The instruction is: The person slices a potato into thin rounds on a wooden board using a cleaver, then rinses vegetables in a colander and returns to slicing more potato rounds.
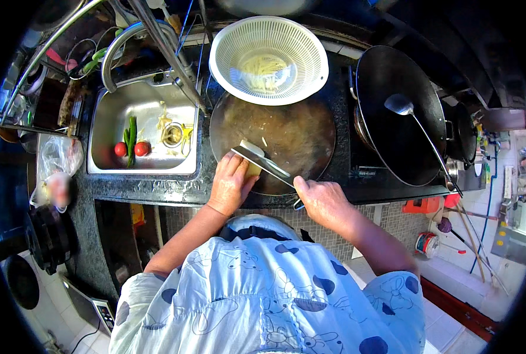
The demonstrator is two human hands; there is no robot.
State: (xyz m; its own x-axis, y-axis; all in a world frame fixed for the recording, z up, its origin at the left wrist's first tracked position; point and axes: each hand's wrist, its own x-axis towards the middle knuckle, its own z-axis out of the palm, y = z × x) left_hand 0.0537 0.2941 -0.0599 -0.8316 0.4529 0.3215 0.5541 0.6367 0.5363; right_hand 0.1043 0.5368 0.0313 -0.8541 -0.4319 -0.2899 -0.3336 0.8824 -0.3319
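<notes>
My right hand (pixel 322 199) grips the handle of a broad-bladed kitchen knife (pixel 263 163), its blade slanting up to the left over a round cutting board (pixel 285 128). Close against the near side of the blade, my left hand (pixel 229 183) holds a pale peeled vegetable (pixel 253 171), probably a potato, partly hidden by the fingers. Beyond the blade a pale slice (pixel 251 147) shows, and a thin shred (pixel 264 141) lies loose on the board. A white plastic colander (pixel 221 57) at the board's far edge contains pale shreds (pixel 265 73).
On the left, a steel sink (pixel 143 99) holds two tomatoes (pixel 142 148), green peppers (pixel 132 135), peelings (pixel 163 119) and a yellow peeler (pixel 186 136). A curved faucet (pixel 108 62) arches over it. To the right stands a large wok (pixel 395 146) with a metal spatula (pixel 399 105).
</notes>
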